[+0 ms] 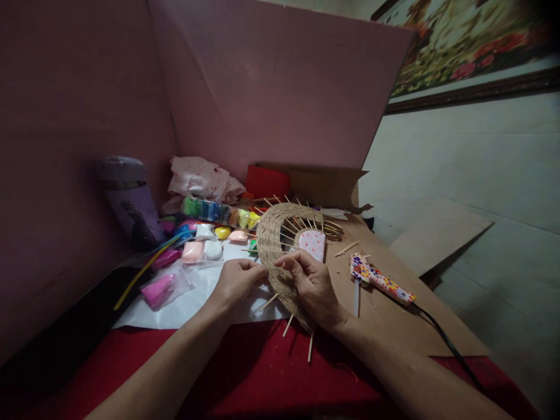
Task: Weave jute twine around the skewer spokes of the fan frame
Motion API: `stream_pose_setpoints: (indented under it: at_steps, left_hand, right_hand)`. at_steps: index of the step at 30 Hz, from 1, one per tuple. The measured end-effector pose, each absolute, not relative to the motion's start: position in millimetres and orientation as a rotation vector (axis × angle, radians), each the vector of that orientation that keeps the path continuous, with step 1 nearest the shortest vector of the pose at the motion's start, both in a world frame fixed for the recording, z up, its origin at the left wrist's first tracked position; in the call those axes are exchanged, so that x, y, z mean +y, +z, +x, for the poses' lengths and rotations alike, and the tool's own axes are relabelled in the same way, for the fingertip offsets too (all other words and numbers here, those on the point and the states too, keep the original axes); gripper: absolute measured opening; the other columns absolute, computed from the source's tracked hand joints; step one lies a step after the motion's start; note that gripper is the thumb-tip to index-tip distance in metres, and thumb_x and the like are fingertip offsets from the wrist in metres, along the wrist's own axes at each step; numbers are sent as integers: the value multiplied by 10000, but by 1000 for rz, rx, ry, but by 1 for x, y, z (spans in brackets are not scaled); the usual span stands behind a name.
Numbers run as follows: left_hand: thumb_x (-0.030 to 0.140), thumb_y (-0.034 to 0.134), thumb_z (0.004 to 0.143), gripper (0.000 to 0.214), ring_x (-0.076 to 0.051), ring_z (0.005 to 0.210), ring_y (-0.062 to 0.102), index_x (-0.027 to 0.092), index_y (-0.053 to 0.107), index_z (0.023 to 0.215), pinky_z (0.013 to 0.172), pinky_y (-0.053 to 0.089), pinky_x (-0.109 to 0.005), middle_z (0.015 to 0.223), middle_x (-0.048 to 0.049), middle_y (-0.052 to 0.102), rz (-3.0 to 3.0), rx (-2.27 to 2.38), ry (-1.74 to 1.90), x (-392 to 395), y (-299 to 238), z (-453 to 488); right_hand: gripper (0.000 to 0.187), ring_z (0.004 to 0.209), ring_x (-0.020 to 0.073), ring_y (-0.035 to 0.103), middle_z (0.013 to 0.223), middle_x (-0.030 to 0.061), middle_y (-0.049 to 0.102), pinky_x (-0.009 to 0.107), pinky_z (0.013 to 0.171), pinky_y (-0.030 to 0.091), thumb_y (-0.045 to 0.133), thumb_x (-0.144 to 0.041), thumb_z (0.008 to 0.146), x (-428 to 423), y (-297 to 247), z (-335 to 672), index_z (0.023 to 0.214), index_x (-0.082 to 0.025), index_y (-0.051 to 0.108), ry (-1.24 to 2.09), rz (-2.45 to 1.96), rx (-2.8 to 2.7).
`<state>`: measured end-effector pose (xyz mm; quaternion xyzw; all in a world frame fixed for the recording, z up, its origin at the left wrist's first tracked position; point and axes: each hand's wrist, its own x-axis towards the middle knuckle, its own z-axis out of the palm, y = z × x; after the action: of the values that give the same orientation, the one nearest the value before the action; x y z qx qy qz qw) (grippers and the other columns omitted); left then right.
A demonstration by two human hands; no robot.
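A round piece woven from tan cord (272, 242) over thin wooden sticks lies on the red table top (245, 373), with a pink dotted centre (312, 242). My left hand (236, 281) pinches at its near left rim, fingers closed on the cord. My right hand (312, 286) lies over the woven rim beside it, fingers curled and pinching the weave. Bare stick ends (289, 325) poke out below my right wrist.
Bags of coloured clay (192, 252) and a row of colour blocks (216, 211) lie on white paper at left. A patterned glue gun (380, 280) with a black cable rests on brown cardboard at right. A purple tumbler (129, 198) stands by the pink backdrop.
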<state>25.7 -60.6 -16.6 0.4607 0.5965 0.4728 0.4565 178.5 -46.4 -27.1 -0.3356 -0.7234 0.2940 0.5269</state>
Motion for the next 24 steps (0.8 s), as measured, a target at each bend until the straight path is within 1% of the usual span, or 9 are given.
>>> stream_pose_setpoints:
  at_steps: [4,8,11,13,16,18,21,24]
  left_hand:
    - [312,642,558,207,-93,465,453,142,542,499,455,311,-216,512,-7,564,1128,1482,1190,-59,-18,26]
    - [301,630,560,200,-96,463,454,143,535,482,460,317,-220,497,-3,551,1132,1473,1216,-59,-21,26]
    - [288,609,577,184,-112,497,494,132,570,488,479,338,-224,530,-29,585,1117,1460,1220,-60,-20,27]
    - [298,595,603,194,-128,540,531,119,615,531,491,346,-225,583,-56,623,1114,1442,1210,-60,-19,27]
    - [364,597,645,272,-136,572,549,101,653,604,488,334,-221,644,-84,650,1117,1435,1177,-60,-16,26]
    - [430,605,660,346,-127,553,534,90,649,614,476,317,-216,640,-91,643,1106,1434,1173,-60,-13,25]
    - [501,640,636,413,-91,478,471,90,615,594,450,278,-204,567,-59,597,1036,1394,1192,-63,-8,26]
    - [537,667,604,448,-81,451,453,94,607,630,438,261,-197,534,-36,573,950,1348,1202,-65,-3,27]
  right_hand:
    - [236,717,142,554,767,25,610,271,669,418,468,-337,895,-46,-27,178,819,-177,623,712,-790,-1721]
    - [239,699,140,550,763,22,613,269,648,414,471,-348,892,-45,-27,179,812,-181,623,708,-796,-1716]
    - [246,714,145,557,760,24,618,275,664,418,470,-351,891,-44,-27,179,802,-181,622,699,-795,-1712]
    - [253,713,146,559,753,25,618,276,661,423,469,-354,890,-44,-27,178,787,-179,620,700,-797,-1704]
    - [254,695,144,555,739,23,618,271,642,429,473,-362,883,-43,-28,178,773,-181,613,705,-808,-1690]
    - [227,649,132,538,718,10,603,256,605,425,505,-361,864,-41,-28,179,757,-182,595,710,-812,-1672]
    - [181,544,102,478,682,-14,565,234,527,399,577,-335,819,-39,-30,180,723,-185,550,702,-816,-1655]
    - [150,541,103,462,681,-8,562,239,533,391,582,-291,817,-37,-31,182,717,-185,544,566,-844,-1709]
